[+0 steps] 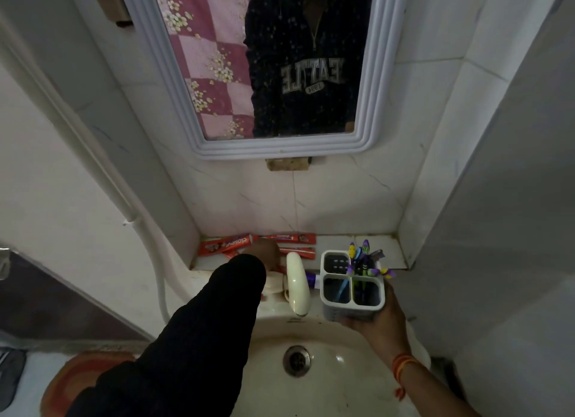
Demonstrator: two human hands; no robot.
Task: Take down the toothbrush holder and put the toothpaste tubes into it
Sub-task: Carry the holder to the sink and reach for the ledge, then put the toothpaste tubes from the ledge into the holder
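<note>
Mirror [273, 149] with a pale moulded frame fills the far wall; tiled alcove either side.

Sink [339, 382], cream, sits near and centre, drain in the middle, a cream tap [297, 283] arching over its far rim.

Narrow ledge [392, 251] runs left to right along the far wall behind the tap.

Toothbrush holder [353, 287], white, three compartments, already down from wherever it hung. Right hand [378, 318] cups it from below and from the near side, upright, over the right rim of the sink, just right of the tap. Several toothbrushes [362, 258] stand in its far right compartment; the far left and near left compartments look open.

Left hand [267, 251], in a dark sleeve, reaches far and left over the ledge and rests on the toothpaste tubes [227, 245]. Fingers are hidden behind the hand and tap, so whether it grips a tube or only touches one cannot be told.

Tubes: red, lying flat on the left half of the ledge, long axes running left-right, parallel to the wall. At least three, partly overlapped.

Key relation: tubes lie left and slightly far of the holder, tap between them. Left hand is plainly nearer. Judgement: a tube must travel rightward past the tap and tip from flat to upright to drop into an open compartment.
</note>
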